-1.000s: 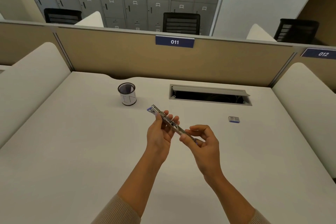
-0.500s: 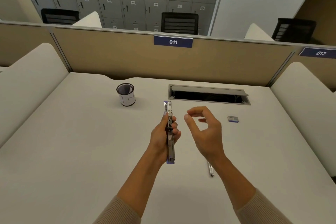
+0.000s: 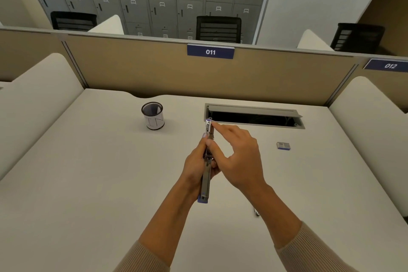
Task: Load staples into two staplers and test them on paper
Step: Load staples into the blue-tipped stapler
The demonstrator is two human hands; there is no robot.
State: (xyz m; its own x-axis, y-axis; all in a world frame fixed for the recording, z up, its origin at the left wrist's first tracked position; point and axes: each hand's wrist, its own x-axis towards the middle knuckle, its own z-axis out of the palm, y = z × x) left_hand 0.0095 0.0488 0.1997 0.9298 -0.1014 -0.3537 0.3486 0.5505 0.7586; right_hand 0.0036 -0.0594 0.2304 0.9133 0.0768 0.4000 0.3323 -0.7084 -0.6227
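My left hand [image 3: 198,163] grips a slim metal stapler [image 3: 207,174] with purple ends, held above the desk and pointing straight away from me. My right hand [image 3: 239,159] reaches over it with fingers extended; the fingertips touch the stapler's far end. A small blue staple box [image 3: 283,145] lies on the desk to the right. A small metal piece [image 3: 256,212] lies on the desk beside my right forearm, mostly hidden by it.
A mesh pen cup [image 3: 152,115] with paper inside stands at the back left of the white desk [image 3: 88,183]. An open cable slot [image 3: 254,116] is cut into the desk behind the stapler. A tan partition [image 3: 132,73] closes off the back.
The stapler turned from diagonal to pointing straight away. My right hand let go of its near end, left a metal piece on the desk, then reached forward onto the stapler's far end.
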